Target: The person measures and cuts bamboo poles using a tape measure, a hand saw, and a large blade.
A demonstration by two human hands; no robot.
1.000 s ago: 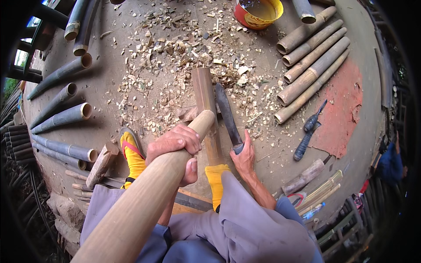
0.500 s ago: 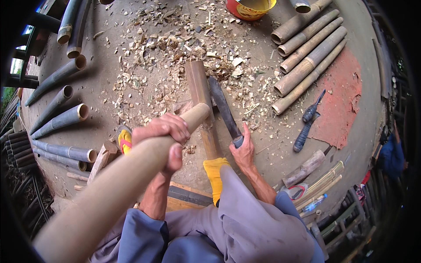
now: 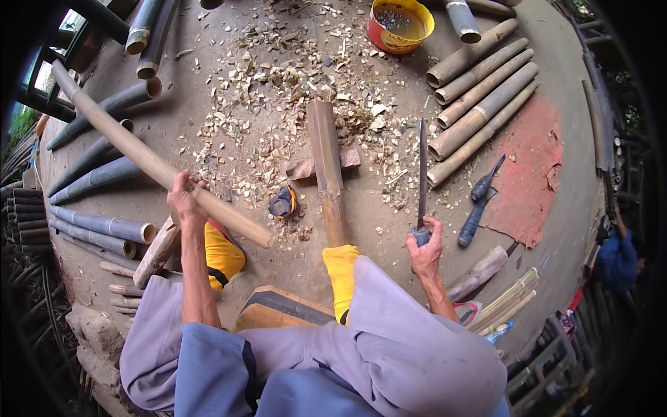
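Note:
My left hand is closed around a long, pale, scraped bamboo pole, which slants from the far left down to the middle. In my right hand is the grey handle of a machete, its dark blade pointing away from me. Between the hands lies a brown bamboo length, propped across a reddish block. Its near end meets my yellow-socked foot. Left of that bamboo, a black and orange tape measure rests on the ground.
Wood chips cover the far middle. Dark bamboo poles line the left; several brown ones lie at right. Dark-handled tools sit beside a red sheet. A red and yellow bucket holds murky liquid.
My left hand has swung the pole away to the left, lifting it off the propped bamboo and uncovering the tape measure. My right hand has moved right, and the machete now points straight ahead.

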